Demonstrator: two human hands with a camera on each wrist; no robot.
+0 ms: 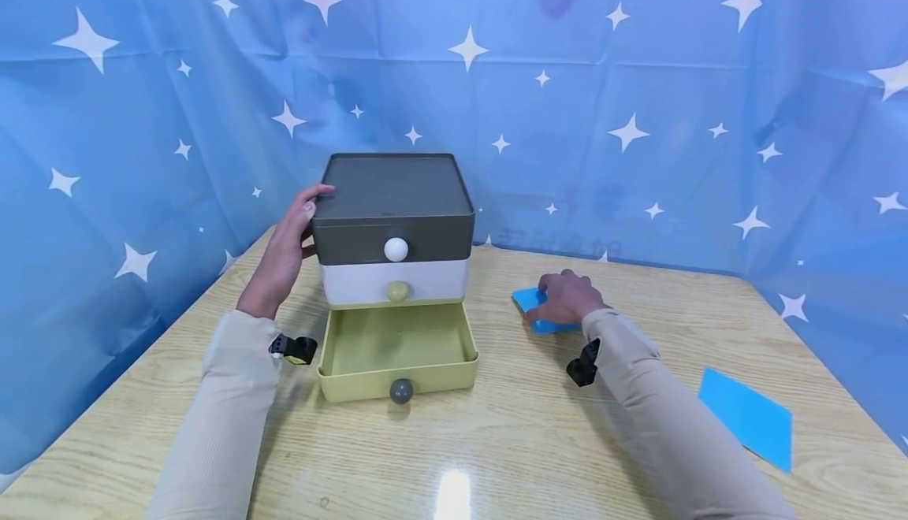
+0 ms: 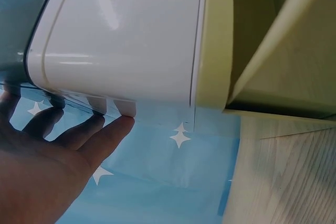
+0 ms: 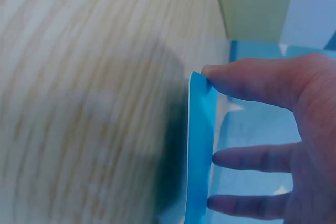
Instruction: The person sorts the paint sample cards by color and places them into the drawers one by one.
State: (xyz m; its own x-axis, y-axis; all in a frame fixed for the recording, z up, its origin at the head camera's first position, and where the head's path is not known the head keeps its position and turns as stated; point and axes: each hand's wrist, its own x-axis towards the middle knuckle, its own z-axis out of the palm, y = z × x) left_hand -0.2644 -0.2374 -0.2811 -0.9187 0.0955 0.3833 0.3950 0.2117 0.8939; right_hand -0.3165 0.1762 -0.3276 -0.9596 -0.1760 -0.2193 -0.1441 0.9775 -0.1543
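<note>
A small drawer unit (image 1: 393,240) stands on the table with a dark grey top drawer, a white middle one and a pulled-out olive-green bottom drawer (image 1: 433,379). Inside the bottom drawer I see only its bare floor. My left hand (image 1: 280,256) rests against the unit's left side, its fingertips (image 2: 123,124) touching the white wall. To the right of the unit, my right hand (image 1: 571,299) grips a thin, flat blue piece (image 1: 545,326) between thumb and fingers. The right wrist view shows this blue piece (image 3: 201,150) nearly edge-on beside the wood, a shadow along it.
A second flat blue piece (image 1: 748,417) lies on the wooden table (image 1: 532,449) at the right, beyond my right forearm. Round knobs, white (image 1: 396,250), olive (image 1: 397,291) and dark grey (image 1: 400,391), stick out from the drawer fronts. Blue star-patterned cloth (image 1: 567,110) hangs around the table.
</note>
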